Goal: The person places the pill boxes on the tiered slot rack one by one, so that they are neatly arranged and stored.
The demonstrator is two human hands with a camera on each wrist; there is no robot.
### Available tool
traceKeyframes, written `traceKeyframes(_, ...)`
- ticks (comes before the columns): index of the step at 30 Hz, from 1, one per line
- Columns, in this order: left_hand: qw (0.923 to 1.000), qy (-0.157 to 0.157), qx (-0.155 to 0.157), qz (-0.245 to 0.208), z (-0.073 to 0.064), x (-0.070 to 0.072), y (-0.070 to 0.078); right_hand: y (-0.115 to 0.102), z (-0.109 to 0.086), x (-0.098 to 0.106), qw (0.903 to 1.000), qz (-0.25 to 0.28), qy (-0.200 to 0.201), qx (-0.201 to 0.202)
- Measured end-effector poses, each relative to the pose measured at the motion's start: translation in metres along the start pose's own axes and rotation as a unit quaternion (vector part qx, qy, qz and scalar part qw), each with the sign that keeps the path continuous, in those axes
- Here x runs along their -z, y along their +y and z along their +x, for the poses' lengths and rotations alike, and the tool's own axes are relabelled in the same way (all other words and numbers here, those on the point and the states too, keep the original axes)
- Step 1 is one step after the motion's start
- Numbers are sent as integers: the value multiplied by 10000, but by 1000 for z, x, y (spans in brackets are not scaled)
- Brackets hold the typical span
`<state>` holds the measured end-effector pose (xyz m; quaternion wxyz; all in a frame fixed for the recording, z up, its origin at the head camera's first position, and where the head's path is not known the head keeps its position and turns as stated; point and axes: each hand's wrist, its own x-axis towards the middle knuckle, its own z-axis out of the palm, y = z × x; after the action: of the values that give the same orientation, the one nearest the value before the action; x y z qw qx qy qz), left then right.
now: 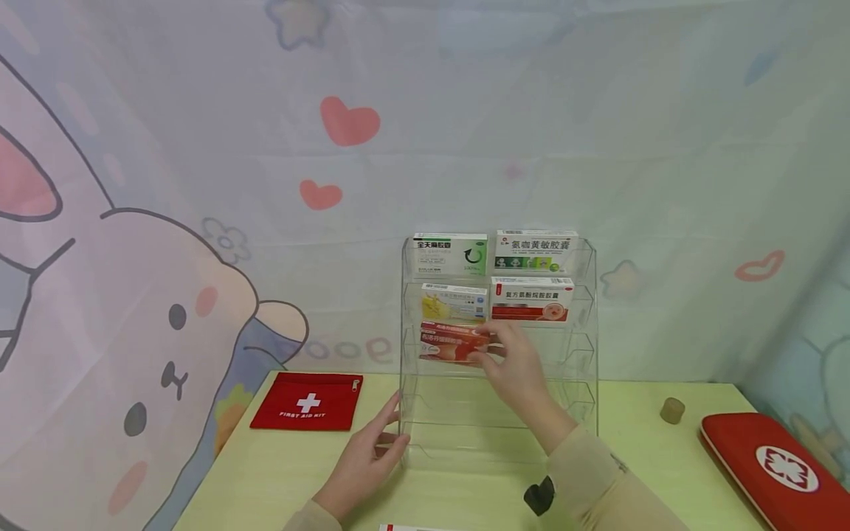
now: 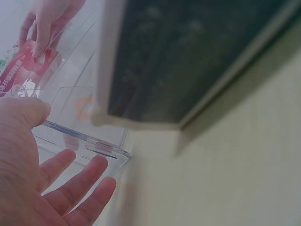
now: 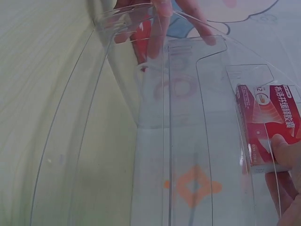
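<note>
A clear tiered display rack (image 1: 465,442) stands on the table in the head view. My right hand (image 1: 518,365) pinches the right end of a red medicine box (image 1: 445,343) at the left of the third tier. In the right wrist view, thumb and fingers hold the same red box (image 3: 268,122) behind the clear front lip. With the thumb at the front, my left hand (image 1: 365,457) grips the rack's left side edge; its other fingers spread beside and behind it. Above the red box sit a yellow-and-white box (image 1: 454,304) and a red-and-white box (image 1: 531,302).
The top tier bears a green-and-white box (image 1: 450,256) and another white box (image 1: 536,253). A red first aid pouch (image 1: 305,402) lies left of the rack. To the right are a small brown cylinder (image 1: 673,411) and a red case (image 1: 764,457). A white box edge (image 1: 418,528) shows at the front.
</note>
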<state>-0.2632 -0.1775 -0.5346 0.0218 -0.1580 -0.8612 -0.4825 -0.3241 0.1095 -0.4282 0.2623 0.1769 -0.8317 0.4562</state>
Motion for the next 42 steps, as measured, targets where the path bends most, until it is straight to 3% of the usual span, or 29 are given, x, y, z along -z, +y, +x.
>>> traceKeyframes(17,10000,29,-55,-50,0,0,0,-1,1,-2,9991,-73,-417,-57)
traceKeyframes(31,10000,-57,-31,-68,0,0,-4,0,-5,-3,9992,-248,-234,223)
traceKeyframes(38,9999,-42,14,-97,0,0,-1,-2,-12,-3,9998,-122,-155,-13)
traceKeyframes(42,10000,-18,49,-52,1,0,-1,-3,-21,-1,9998,121,102,-146)
